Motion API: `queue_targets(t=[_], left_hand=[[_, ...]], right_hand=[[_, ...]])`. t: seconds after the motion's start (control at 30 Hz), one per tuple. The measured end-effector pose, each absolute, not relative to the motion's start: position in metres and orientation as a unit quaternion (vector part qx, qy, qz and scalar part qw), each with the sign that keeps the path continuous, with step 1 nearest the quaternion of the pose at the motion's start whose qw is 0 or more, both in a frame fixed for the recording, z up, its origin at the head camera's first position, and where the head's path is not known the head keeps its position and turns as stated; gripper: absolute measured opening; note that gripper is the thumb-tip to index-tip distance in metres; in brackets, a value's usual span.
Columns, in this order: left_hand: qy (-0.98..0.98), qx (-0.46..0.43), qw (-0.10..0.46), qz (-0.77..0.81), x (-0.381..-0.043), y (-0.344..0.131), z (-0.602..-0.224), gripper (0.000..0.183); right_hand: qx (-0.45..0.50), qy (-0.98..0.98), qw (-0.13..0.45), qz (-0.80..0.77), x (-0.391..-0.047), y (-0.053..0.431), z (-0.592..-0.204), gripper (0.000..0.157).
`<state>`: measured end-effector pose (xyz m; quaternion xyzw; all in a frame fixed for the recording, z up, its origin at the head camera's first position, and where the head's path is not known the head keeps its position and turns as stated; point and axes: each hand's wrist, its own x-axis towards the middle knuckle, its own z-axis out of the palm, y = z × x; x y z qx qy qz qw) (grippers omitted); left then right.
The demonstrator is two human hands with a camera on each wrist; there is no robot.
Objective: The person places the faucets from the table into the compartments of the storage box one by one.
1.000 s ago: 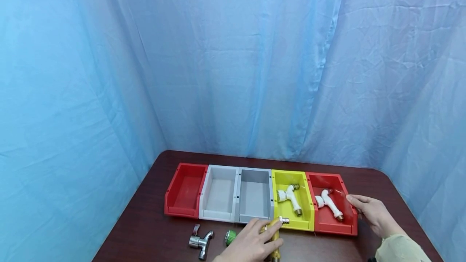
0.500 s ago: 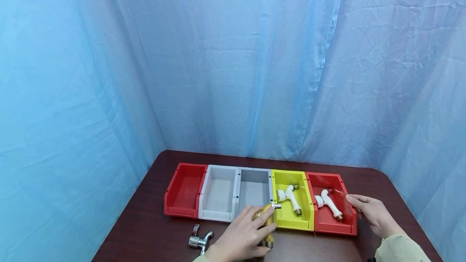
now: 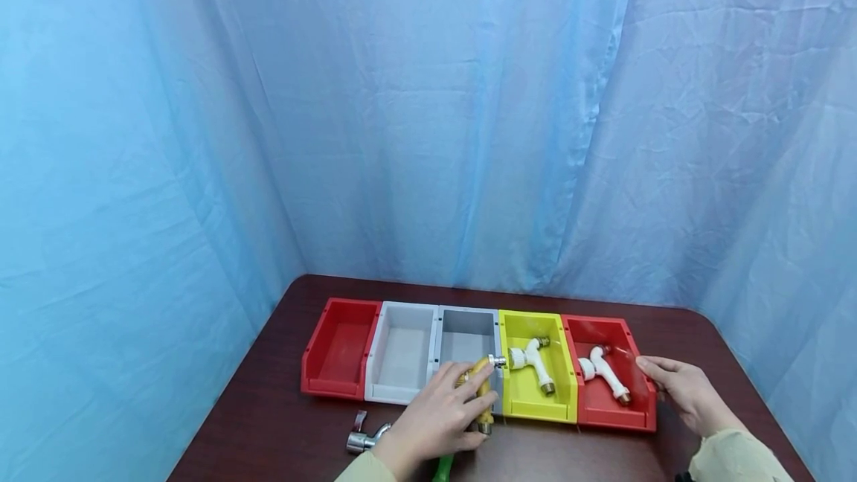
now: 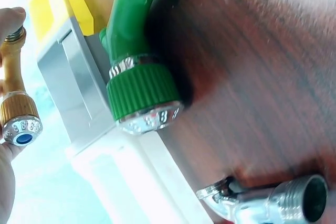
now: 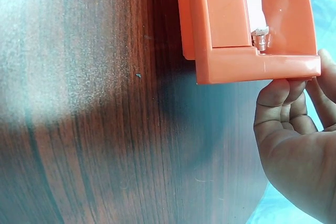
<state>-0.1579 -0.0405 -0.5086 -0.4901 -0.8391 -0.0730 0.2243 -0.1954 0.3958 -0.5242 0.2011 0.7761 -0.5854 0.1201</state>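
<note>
My left hand (image 3: 438, 411) grips a yellow tap (image 3: 483, 396) above the front of the dark grey bin (image 3: 469, 320); in the left wrist view the tap's ribbed knob (image 4: 20, 107) has a blue-centred cap. Below this hand, a green tap (image 4: 137, 90) lies on the table, mostly hidden from the head camera. A chrome tap (image 3: 361, 441) lies left of it, partly behind my forearm. My right hand (image 3: 688, 396) pinches the right wall of the right-end red bin (image 3: 619, 421). One white tap (image 3: 604, 374) lies in that bin, another white tap (image 3: 535, 364) in the yellow bin (image 3: 535, 409).
At the row's left end stand a red bin (image 3: 340, 387) and a light grey bin (image 3: 398, 394), with nothing visible inside. All the bins touch side by side on a dark wooden table (image 3: 268, 393). Blue curtains (image 3: 428, 132) hang behind and at the sides.
My left hand has carried the yellow tap left and away from me, from before the yellow bin to over the dark grey one. My right hand has kept its place on the red bin.
</note>
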Motion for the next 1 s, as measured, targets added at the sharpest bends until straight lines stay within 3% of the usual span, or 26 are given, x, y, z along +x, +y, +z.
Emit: queue_targets(t=[1.0], left_hand=[[-0.867,-0.468,0.169,-0.032,-0.187,-0.048,-0.501,0.057]], right_hand=[[0.198,0.779,0.124,-0.582,-0.195,0.396,-0.524,0.078]])
